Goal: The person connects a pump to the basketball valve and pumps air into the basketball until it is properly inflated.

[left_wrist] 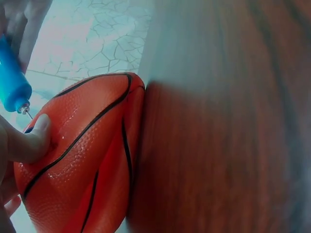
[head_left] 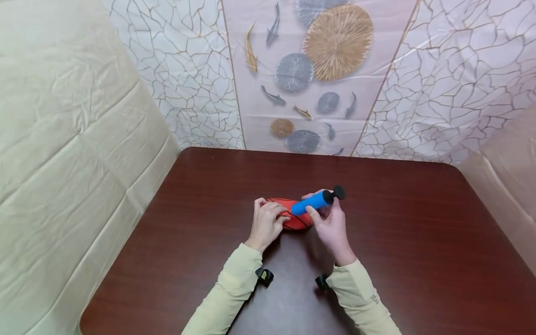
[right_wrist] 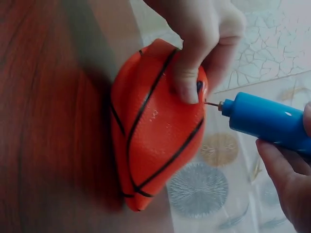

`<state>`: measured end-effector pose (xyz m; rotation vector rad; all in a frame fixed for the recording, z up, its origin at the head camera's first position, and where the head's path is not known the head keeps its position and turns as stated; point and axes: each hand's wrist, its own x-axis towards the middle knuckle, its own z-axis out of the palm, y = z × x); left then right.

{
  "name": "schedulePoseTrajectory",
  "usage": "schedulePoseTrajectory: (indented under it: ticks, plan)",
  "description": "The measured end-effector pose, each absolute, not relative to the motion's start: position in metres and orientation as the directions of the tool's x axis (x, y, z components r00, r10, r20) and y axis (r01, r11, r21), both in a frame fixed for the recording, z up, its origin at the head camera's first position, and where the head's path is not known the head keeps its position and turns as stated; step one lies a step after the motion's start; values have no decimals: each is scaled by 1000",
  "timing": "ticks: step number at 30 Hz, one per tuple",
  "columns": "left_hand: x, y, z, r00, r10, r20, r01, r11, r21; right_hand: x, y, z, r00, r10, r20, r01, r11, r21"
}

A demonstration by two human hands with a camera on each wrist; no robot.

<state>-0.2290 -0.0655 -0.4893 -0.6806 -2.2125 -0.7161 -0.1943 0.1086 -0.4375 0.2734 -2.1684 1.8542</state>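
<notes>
A partly deflated orange-red ball (head_left: 298,224) with black basketball lines sits on the table, its skin sunken and folded. My left hand (head_left: 265,224) grips the ball from the left; the thumb (right_wrist: 187,90) presses into it beside a small dark spot in the right wrist view. My right hand (head_left: 332,230) holds a blue hand pump (head_left: 310,204) with a black handle (head_left: 338,192), tilted down toward the ball. A thin metal needle (right_wrist: 213,103) sticks out of the pump's tip. Its point meets the ball's surface near the left thumb; whether it is inside cannot be told.
The dark red-brown table (head_left: 201,251) has rounded far corners. A patterned wall covering (head_left: 192,70) hangs behind it, and pale padded cloth (head_left: 83,153) lines the left side. Black straps with small devices (head_left: 264,276) sit at both wrists.
</notes>
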Motion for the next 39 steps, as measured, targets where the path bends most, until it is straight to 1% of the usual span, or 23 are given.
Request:
schedulePoseTrajectory:
  ticks: [4,7,11,14,18,20,23,26,28,31,32,35,36,37,38,39]
  plan:
    - [-232,-67,-485,-601,281,748,664,697,271,-198,104,-444,-944,96,315,-310,64,-949]
    - [-233,-69,-482,-603,299,739,669,694,265,-200,101,-451,-941,139,308,-311,3,-951]
    - [-234,-70,-480,-612,318,724,670,695,261,-200,96,-459,-923,176,341,-349,-16,-937]
    - [-235,-70,-478,-608,330,722,679,687,258,-199,93,-462,-912,195,362,-374,-26,-927]
    - [-235,-69,-474,-602,340,722,687,682,251,-199,92,-462,-912,209,353,-368,-35,-929]
    - [-235,-68,-473,-605,338,721,685,683,255,-199,93,-461,-918,195,345,-359,-43,-932]
    - [-233,-70,-472,-604,317,731,676,690,259,-196,100,-455,-940,126,318,-328,-73,-942]
    - [-230,-75,-470,-574,286,768,668,706,236,-190,110,-447,-962,60,265,-270,-105,-957]
    - [-230,-80,-466,-544,272,794,657,727,201,-184,117,-442,-973,69,218,-225,-121,-967]
    - [-234,-90,-459,-499,281,820,636,762,126,-179,121,-441,-980,107,170,-177,-62,-982]
    - [-236,-94,-458,-486,292,824,627,773,97,-179,121,-441,-978,127,166,-169,-20,-985]
    - [-242,-105,-455,-453,327,830,605,796,17,-181,118,-445,-968,142,207,-181,176,-968]
    - [-244,-109,-456,-450,331,830,593,805,-1,-182,116,-447,-963,136,231,-193,247,-950]
    - [-245,-113,-458,-454,329,828,575,818,-10,-183,114,-450,-957,123,263,-211,326,-921]
    - [-246,-117,-460,-475,318,820,555,832,-1,-185,112,-453,-952,96,291,-229,409,-884]
    - [-246,-120,-463,-509,300,806,529,848,18,-186,109,-457,-949,59,309,-243,488,-838]
